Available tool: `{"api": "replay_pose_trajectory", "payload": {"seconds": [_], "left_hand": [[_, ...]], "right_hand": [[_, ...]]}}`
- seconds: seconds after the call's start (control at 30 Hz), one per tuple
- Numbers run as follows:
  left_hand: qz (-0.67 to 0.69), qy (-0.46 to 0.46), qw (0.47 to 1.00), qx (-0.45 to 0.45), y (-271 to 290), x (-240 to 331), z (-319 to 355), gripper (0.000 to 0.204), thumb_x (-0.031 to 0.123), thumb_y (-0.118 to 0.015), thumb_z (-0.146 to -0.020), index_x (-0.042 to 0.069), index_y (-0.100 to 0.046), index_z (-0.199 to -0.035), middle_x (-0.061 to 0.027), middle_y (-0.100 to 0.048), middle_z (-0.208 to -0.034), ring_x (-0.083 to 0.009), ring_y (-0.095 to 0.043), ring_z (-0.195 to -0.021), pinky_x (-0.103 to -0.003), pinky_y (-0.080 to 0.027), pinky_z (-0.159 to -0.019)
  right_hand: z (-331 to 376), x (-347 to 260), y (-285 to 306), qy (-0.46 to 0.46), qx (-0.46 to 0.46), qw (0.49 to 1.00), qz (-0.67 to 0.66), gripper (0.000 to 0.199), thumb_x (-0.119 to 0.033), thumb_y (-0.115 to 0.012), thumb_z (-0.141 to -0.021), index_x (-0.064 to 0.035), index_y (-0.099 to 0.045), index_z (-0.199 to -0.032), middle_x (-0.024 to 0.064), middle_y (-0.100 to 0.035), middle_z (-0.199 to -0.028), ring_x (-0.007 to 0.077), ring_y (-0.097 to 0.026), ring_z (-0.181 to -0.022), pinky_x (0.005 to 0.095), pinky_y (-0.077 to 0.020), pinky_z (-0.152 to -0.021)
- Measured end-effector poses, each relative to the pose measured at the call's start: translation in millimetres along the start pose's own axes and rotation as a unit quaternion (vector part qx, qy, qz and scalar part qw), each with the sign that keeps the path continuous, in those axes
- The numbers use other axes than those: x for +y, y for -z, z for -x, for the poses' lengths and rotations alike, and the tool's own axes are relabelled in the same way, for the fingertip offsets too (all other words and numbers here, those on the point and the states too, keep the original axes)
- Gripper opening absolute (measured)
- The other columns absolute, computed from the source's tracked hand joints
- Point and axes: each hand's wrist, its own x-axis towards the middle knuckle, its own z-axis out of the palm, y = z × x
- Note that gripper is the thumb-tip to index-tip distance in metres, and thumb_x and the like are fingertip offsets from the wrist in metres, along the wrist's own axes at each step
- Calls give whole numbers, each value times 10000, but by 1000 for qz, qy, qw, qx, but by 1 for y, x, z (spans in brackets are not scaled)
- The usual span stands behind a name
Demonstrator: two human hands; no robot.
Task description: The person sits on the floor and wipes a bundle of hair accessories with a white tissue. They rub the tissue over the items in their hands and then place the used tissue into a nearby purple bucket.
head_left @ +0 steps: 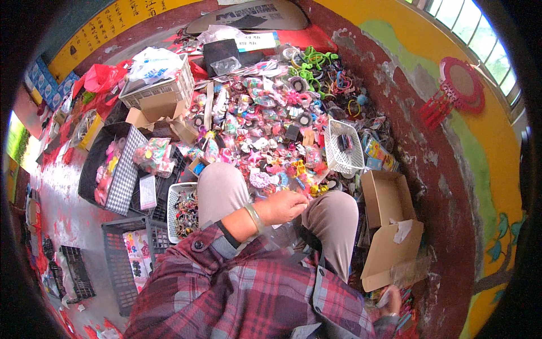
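Observation:
My left hand [282, 208], a pale bangle on its wrist, is between my knees, next to the right knee. Its fingers are curled together, and whatever they may hold is hidden. Low at the right, my right hand [389, 302] is partly cut off by my sleeve and blurred. A small whitish piece [384, 297] shows at its fingers, too unclear to name. Just above that hand a clear plastic bag [411, 273] lies against an open cardboard box [392, 257]. In front of my knees spreads a heap of hair ties and small bagged trinkets [265, 135].
A white basket [343, 148] stands on the heap's right side. Another white basket [174, 217] of small items is beside my left knee. Further left are a checkered box [123, 181], dark crates [116, 248] and a beige crate [183, 82]. A painted wall [435, 220] runs along the right.

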Motion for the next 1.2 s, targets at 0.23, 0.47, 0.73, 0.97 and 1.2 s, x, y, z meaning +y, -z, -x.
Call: {"api": "replay_pose_trajectory", "payload": {"seconds": [0.23,0.47,0.73,0.97,1.2], "left_hand": [[275,54,959,-37,11,3,-14,289,212,-511,-913,35,-531,-1141,-69,-593,-1086,-166,-573,-986,-303,-468,-826],[655,119,735,129,48,-21,5,350,126,-554,-877,26,-443,-1194,-66,-547,-1110,-174,-568,-995,-342,-472,-871],[534,218,743,339,61,-92,34,249,78,-592,-845,1,-520,-1071,-47,-610,-878,-90,-591,-697,-202,-477,-553],[464,308,761,333,73,-94,33,124,37,-580,-844,-35,-569,-944,-77,-624,-768,-128,-609,-610,-245,-509,-536],[544,235,655,470,83,-96,40,28,79,-533,-880,52,-528,-885,-61,-617,-795,-132,-604,-658,-236,-480,-557]], "right_hand": [[-32,-175,-334,97,-290,952,-9,398,-193,-469,-912,3,-421,-1255,175,-533,-1196,233,-525,-1088,329,-391,-948],[-52,-115,-526,2,-493,870,9,341,-148,-433,-926,-15,-461,-1239,64,-511,-1195,141,-472,-1075,282,-362,-922],[-101,-69,-587,-96,-462,861,189,136,-138,-633,-834,-18,-637,-898,-17,-610,-736,59,-541,-603,206,-429,-553],[-118,-80,-595,-175,-467,852,161,186,-44,-660,-790,0,-618,-965,4,-612,-781,64,-530,-592,204,-431,-555],[-147,-71,-576,-60,-467,837,278,86,-25,-604,-799,11,-638,-869,6,-605,-736,65,-532,-630,214,-425,-564]]}}
